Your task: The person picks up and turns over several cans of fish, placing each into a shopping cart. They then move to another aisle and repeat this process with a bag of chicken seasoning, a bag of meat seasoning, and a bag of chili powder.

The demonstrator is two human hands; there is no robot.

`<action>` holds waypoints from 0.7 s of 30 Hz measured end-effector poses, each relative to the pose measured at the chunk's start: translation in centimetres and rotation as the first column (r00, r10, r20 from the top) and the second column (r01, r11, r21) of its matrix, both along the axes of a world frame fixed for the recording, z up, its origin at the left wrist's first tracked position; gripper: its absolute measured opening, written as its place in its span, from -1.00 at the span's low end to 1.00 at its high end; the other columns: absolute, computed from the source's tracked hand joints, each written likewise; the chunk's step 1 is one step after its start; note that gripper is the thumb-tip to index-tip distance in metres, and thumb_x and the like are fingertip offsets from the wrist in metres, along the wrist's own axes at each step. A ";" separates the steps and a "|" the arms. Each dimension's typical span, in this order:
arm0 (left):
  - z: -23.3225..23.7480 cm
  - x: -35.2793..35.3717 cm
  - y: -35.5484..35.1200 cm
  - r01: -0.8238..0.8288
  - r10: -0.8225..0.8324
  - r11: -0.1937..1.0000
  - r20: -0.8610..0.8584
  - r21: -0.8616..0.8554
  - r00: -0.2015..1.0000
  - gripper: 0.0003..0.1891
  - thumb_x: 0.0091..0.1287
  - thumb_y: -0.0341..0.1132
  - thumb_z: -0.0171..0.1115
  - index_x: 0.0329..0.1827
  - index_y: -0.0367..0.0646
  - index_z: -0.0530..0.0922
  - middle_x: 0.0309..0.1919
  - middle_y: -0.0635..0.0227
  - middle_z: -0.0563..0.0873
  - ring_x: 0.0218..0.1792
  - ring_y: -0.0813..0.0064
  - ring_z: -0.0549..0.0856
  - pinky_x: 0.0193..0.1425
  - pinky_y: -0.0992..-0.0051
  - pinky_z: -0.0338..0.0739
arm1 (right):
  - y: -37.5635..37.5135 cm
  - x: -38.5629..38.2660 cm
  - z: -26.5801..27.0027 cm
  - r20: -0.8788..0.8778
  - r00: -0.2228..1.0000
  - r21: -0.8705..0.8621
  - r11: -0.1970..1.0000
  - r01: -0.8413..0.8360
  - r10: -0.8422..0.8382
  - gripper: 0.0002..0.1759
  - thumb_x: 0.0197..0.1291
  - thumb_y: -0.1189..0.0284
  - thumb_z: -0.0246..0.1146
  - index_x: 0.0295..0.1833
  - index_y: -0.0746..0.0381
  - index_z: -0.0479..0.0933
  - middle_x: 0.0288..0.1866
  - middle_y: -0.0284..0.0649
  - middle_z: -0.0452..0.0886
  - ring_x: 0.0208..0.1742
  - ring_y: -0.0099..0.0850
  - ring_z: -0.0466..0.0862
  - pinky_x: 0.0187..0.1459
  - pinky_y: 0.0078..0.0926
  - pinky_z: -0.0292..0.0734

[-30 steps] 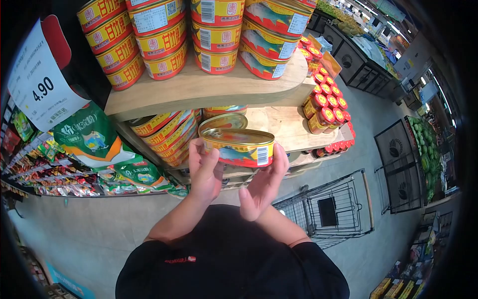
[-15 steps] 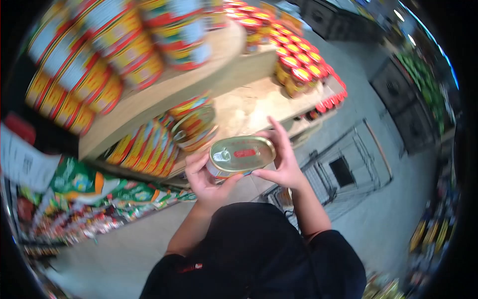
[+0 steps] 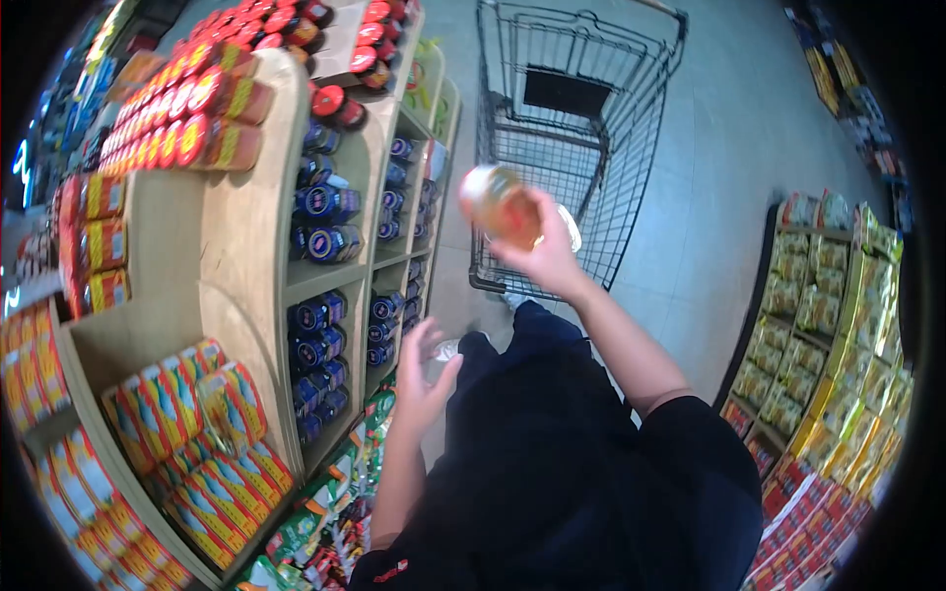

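Note:
My right hand grips an oval tin can, blurred by motion, with the fingers wrapped around its side. It is held over the near end of a black wire shopping cart. Partly hidden behind that hand, a shiny round gold-rimmed thing shows at the cart's near end. My left hand is open and holds nothing, its fingers apart in front of my body, beside the wooden shelf.
On the left stands a wooden shelf unit with red-lidded jars, dark jars and stacked yellow-red cans. Bagged goods lie low along its base. Racks of packets stand on the right, beyond the grey floor.
The view has swung right, bringing the cart in front of me. My left hand has let go of the can, and my right hand alone now carries it over the cart.

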State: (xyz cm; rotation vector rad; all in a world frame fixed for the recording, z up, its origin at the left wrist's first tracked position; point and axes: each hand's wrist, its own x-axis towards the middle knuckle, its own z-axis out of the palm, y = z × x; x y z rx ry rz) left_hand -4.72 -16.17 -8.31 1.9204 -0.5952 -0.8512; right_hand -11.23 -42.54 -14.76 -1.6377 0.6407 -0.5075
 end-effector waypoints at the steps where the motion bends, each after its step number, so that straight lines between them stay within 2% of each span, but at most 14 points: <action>1: -1.3 -0.3 -0.6 0.054 -0.052 0.997 -0.043 0.053 0.998 -0.39 0.33 -0.49 0.32 0.44 -0.22 0.32 0.32 0.11 0.51 0.27 0.27 0.58 0.27 0.34 0.49 | -1.3 -0.3 -2.3 -0.013 0.978 0.054 0.977 0.206 -0.206 -0.12 -0.10 0.42 0.59 0.33 0.33 0.29 0.18 -0.04 0.46 0.28 -0.22 0.48 0.30 -0.25 0.43; 2: -2.9 -0.6 -0.9 0.107 -0.097 0.989 -0.089 0.103 0.991 -0.43 0.34 -0.49 0.31 0.41 -0.22 0.35 0.29 0.11 0.53 0.25 0.28 0.60 0.26 0.34 0.50 | -2.6 -0.4 -5.5 -0.038 0.916 0.101 0.911 0.400 -0.399 -0.15 -0.12 0.41 0.58 0.28 0.36 0.30 0.14 0.03 0.45 0.23 -0.12 0.49 0.28 -0.19 0.43; 3: -4.4 -0.9 -1.1 0.186 -0.182 0.966 -0.040 0.178 0.982 -0.47 0.37 -0.40 0.31 0.39 -0.22 0.40 0.27 0.09 0.56 0.24 0.19 0.61 0.27 0.26 0.51 | -4.2 -1.0 -9.3 -0.143 0.860 -0.086 0.872 0.481 -0.489 -0.16 -0.12 0.40 0.58 0.27 0.37 0.31 0.14 0.04 0.46 0.22 -0.10 0.49 0.28 -0.20 0.43; 4: -4.9 -1.3 -1.5 0.199 -0.192 0.962 -0.055 0.185 0.980 -0.47 0.37 -0.40 0.31 0.39 -0.22 0.40 0.27 0.09 0.56 0.24 0.19 0.61 0.27 0.26 0.51 | -5.9 -1.8 -13.1 -0.226 0.784 -0.280 0.810 0.516 -0.578 -0.16 -0.12 0.39 0.58 0.25 0.38 0.31 0.13 0.05 0.46 0.21 -0.08 0.48 0.28 -0.21 0.42; 5: -5.2 -1.6 -1.7 0.389 -0.466 0.831 0.114 0.397 0.878 -0.48 0.37 -0.33 0.32 0.37 -0.22 0.41 0.27 0.08 0.55 0.23 0.11 0.61 0.28 0.22 0.50 | -7.0 -2.5 -16.0 -0.242 0.778 -0.276 0.810 0.518 -0.580 -0.16 -0.12 0.39 0.58 0.25 0.38 0.31 0.13 0.05 0.46 0.21 -0.08 0.48 0.28 -0.21 0.42; 6: -5.5 -1.9 -1.8 0.483 -0.716 0.627 0.208 0.611 0.667 -0.48 0.38 -0.27 0.32 0.36 -0.21 0.43 0.27 0.06 0.55 0.22 0.04 0.61 0.29 0.17 0.50 | -8.1 -3.2 -18.5 -0.383 0.749 -0.278 0.841 0.464 -0.541 -0.15 -0.12 0.36 0.59 0.26 0.38 0.31 0.14 0.07 0.46 0.21 -0.05 0.48 0.29 -0.20 0.42; 7: -5.4 -1.9 -2.2 0.563 -0.771 0.573 0.158 0.596 0.617 -0.47 0.38 -0.16 0.31 0.34 -0.20 0.46 0.26 0.03 0.55 0.22 -0.04 0.58 0.31 0.13 0.46 | -8.8 -3.8 -20.7 -0.512 0.703 -0.275 0.870 0.409 -0.493 -0.14 -0.13 0.34 0.59 0.26 0.38 0.32 0.15 0.08 0.46 0.21 -0.03 0.48 0.30 -0.20 0.41; 8: -5.7 -2.1 -2.4 0.568 -0.772 0.570 0.152 0.593 0.617 -0.47 0.38 -0.16 0.31 0.34 -0.20 0.46 0.26 0.03 0.55 0.22 -0.04 0.58 0.31 0.13 0.46 | -9.1 -4.5 -23.2 -0.518 0.699 -0.276 0.870 0.409 -0.493 -0.14 -0.13 0.34 0.59 0.26 0.38 0.32 0.15 0.08 0.46 0.21 -0.03 0.48 0.30 -0.20 0.41; 10: -6.2 -2.8 -2.8 0.566 -0.624 0.746 0.070 0.351 0.779 -0.49 0.38 -0.15 0.30 0.34 -0.17 0.48 0.24 0.03 0.57 0.23 0.00 0.58 0.29 0.16 0.46 | -9.6 -5.5 -26.9 -0.659 0.647 -0.281 0.923 0.262 -0.384 -0.10 -0.15 0.28 0.59 0.27 0.39 0.32 0.19 0.09 0.47 0.25 0.02 0.47 0.31 -0.15 0.42; 11: -6.3 -2.9 -2.9 0.545 -0.591 0.773 0.057 0.324 0.805 -0.48 0.39 -0.15 0.27 0.36 -0.17 0.47 0.22 0.04 0.59 0.22 0.01 0.58 0.27 0.16 0.45 | -9.4 -5.9 -28.1 -0.729 0.595 -0.209 0.938 0.277 -0.338 -0.07 -0.17 0.24 0.60 0.28 0.39 0.32 0.21 0.11 0.47 0.28 0.03 0.47 0.32 -0.14 0.44; 12: -6.8 -3.0 -2.8 0.543 -0.586 0.773 0.041 0.328 0.810 -0.48 0.39 -0.15 0.27 0.36 -0.17 0.47 0.22 0.04 0.59 0.22 0.01 0.58 0.27 0.16 0.45 | -9.1 -6.1 -28.9 -0.739 0.590 -0.200 0.942 0.268 -0.325 -0.07 -0.17 0.24 0.60 0.28 0.39 0.32 0.21 0.11 0.47 0.28 0.03 0.47 0.32 -0.14 0.44; 15: -7.9 -3.7 -1.9 0.456 -0.649 0.663 0.153 0.594 0.745 -0.47 0.41 -0.15 0.25 0.37 -0.20 0.45 0.23 0.09 0.59 0.24 0.07 0.57 0.32 0.17 0.40 | -7.9 -6.3 -30.7 -0.842 0.470 -0.195 0.961 0.195 -0.266 -0.05 -0.15 0.15 0.61 0.32 0.30 0.32 0.24 0.08 0.46 0.29 0.00 0.49 0.31 -0.19 0.46; 18: -7.8 -4.2 -0.9 0.520 -0.670 0.657 0.105 0.547 0.735 -0.46 0.40 -0.14 0.26 0.37 -0.20 0.45 0.22 0.11 0.60 0.24 0.11 0.57 0.34 0.19 0.37 | -6.6 -6.4 -31.3 -0.845 0.462 -0.194 0.959 0.206 -0.270 -0.03 -0.14 0.13 0.61 0.34 0.27 0.31 0.26 0.07 0.45 0.30 -0.01 0.49 0.31 -0.19 0.46; 21: -8.1 -4.6 0.1 0.472 -0.617 0.705 0.130 0.529 0.776 -0.46 0.39 -0.15 0.27 0.37 -0.19 0.46 0.21 0.13 0.60 0.22 0.12 0.58 0.34 0.15 0.35 | -6.0 -6.4 -31.3 -0.854 0.446 -0.203 0.962 0.185 -0.266 -0.01 -0.10 0.13 0.61 0.38 0.26 0.26 0.28 0.08 0.43 0.30 0.01 0.49 0.32 -0.13 0.45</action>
